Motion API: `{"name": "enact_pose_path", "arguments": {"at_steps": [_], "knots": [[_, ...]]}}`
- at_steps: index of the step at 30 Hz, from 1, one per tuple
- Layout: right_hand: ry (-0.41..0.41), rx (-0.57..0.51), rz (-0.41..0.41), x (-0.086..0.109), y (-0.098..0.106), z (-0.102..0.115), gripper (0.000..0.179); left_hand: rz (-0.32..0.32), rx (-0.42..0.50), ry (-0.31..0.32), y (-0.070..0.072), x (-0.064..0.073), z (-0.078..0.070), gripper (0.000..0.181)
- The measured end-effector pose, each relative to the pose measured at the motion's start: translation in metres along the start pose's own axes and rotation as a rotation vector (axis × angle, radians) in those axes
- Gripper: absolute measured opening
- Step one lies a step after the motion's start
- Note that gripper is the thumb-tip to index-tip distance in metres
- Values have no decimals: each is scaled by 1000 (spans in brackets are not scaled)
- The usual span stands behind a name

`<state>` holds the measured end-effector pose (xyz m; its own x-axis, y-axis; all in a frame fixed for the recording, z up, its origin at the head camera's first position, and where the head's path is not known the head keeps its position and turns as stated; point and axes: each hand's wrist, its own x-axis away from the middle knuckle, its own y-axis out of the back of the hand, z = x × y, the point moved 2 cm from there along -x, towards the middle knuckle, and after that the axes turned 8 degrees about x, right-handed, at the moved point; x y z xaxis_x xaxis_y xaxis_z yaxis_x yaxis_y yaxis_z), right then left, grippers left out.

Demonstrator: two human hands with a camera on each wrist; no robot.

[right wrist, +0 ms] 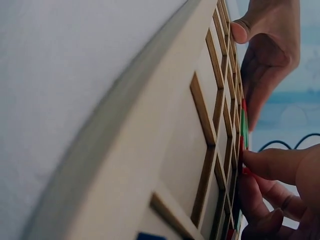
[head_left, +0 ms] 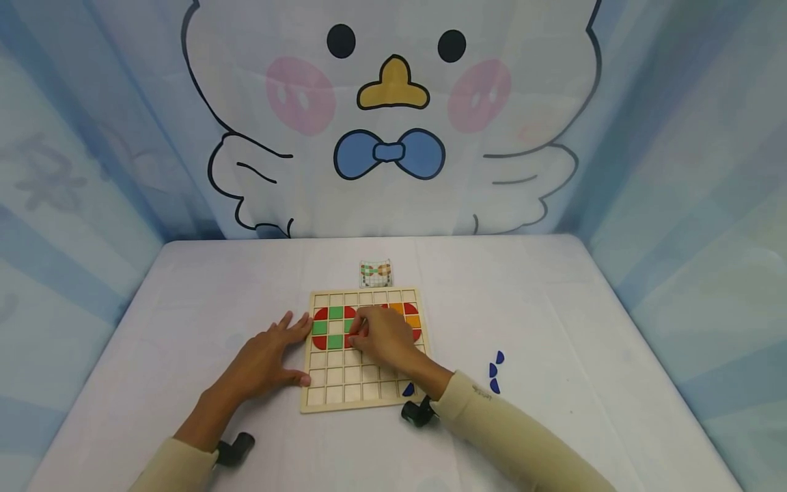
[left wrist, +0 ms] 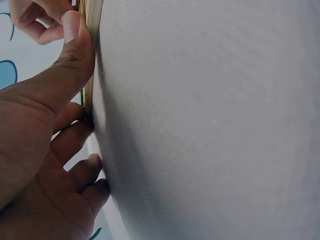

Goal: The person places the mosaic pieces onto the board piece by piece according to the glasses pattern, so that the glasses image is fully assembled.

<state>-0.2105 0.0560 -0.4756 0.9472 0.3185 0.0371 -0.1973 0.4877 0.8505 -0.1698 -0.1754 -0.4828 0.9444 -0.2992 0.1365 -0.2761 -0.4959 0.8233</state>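
Observation:
A wooden grid board [head_left: 335, 400] lies on the table, carrying red, green and orange flat pieces in two ring-like groups. My left hand [head_left: 264, 359] is spread along its left edge, with the thumb [left wrist: 77, 50] against the side in the left wrist view. Over the board's middle, my right hand [head_left: 387, 336] has thumb and fingers curled together at a small red piece [right wrist: 246, 171], pinching it at the left ring's lower right. Part of the grid is hidden under this hand. A green piece [head_left: 335, 312] sits in the left ring.
Three blue rounded pieces [head_left: 493, 370] lie on the table right of the board, and another blue piece [head_left: 408, 389] is in its lower right corner. A small pattern card [head_left: 376, 273] lies beyond the far edge. A cartoon-printed curtain [head_left: 393, 205] stands behind the table.

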Motion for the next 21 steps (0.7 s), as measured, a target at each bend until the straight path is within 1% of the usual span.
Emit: {"name": "enact_pose_path", "arguments": {"at_steps": [4,12,15,21], "knots": [[7,3,2,-1,-1,0,16,4,-4,4,-1,0,0,115],[17,-28,3,1,3,-3,15,9,8,-1,-2,-1,2,115],[17,-28,-8,4,10,-6,16,9,6,0,-2,-1,2,115],[3,-4,-54,14,32,-15,16,5,-5,9,-2,-1,1,115]]}}
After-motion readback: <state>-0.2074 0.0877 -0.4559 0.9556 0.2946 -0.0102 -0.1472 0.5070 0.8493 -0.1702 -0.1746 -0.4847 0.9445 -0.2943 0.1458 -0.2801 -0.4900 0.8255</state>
